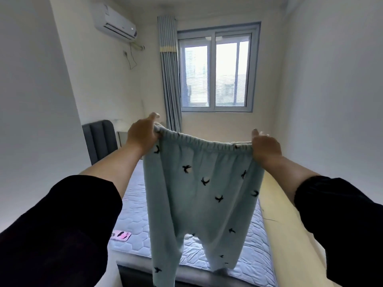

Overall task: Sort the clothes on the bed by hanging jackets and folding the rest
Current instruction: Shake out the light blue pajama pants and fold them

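Trousers of pale blue-green fleece with small black bird prints (203,189) hang in mid-frame, held up by their gathered elastic waistband (203,139) above the bed with its bare quilted white mattress (134,204). The left hand (143,135) grips the waistband's left end with its fingers curled over the fabric, and the right hand (266,148) grips the right end the same way, so the band is spread between them. The two legs dangle straight down towards the foot of the bed at the bottom of the frame.

Judging by this, the task is mid-way on one garment: the trousers are no jacket, so they belong with the folding, and no fold has been made in them yet. No other clothes show on the visible part of the mattress, though the trousers and both dark sleeves hide much of it, so what remains cannot be told.

No basket, drawer or hanger appears in the frame. A flat pink phone (120,235) lies on the mattress at lower left.
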Available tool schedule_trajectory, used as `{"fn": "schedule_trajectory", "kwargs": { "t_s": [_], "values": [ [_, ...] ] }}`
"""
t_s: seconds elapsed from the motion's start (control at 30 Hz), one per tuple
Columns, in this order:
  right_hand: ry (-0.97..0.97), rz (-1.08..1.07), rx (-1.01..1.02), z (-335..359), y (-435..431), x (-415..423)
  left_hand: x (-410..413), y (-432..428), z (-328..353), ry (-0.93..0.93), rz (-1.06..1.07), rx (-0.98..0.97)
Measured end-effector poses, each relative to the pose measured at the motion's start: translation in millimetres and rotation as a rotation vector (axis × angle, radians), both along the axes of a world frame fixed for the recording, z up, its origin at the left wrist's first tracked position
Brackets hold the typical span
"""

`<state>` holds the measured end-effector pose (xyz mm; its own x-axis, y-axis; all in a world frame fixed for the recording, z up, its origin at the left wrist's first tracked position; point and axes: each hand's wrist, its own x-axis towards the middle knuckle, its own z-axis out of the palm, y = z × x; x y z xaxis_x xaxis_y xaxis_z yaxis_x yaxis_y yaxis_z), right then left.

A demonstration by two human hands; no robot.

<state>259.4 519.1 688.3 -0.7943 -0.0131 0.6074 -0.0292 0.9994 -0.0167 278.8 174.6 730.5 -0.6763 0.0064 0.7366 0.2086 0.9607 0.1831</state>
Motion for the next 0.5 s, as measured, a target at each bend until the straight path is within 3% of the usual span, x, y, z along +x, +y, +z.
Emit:
{"fn": "schedule_trajectory", "kwargs": {
  "t_s": [0.07, 0.13, 0.2, 0.27, 0.37, 0.43, 0.5],
  "values": [
    [0.299, 0.113, -0.233, 8, 3, 3, 8, -4, 4, 0.168, -0.007, 0.085],
    [0.498, 0.126, -0.514, 12, 3, 3, 12, -7, 7, 0.234, -0.036, 0.308],
    [0.412, 0.092, -0.826, 13, -1, 0, 10, -13, 7, 0.042, -0.053, 0.471],
    [0.208, 0.097, -1.024, 6, -8, -6, 9, -15, -2, -0.233, -0.072, 0.495],
    [0.102, 0.161, -1.265, -9, -17, -11, 7, -16, -26, -0.313, -0.228, 0.774],
    [0.046, 0.168, -1.323, -18, -19, -18, 4, -22, -41, -0.347, -0.29, 0.964],
    [-0.029, 0.179, -1.164, -25, -18, -24, 0, -32, -53, -0.494, -0.278, 0.991]
  ]
}}
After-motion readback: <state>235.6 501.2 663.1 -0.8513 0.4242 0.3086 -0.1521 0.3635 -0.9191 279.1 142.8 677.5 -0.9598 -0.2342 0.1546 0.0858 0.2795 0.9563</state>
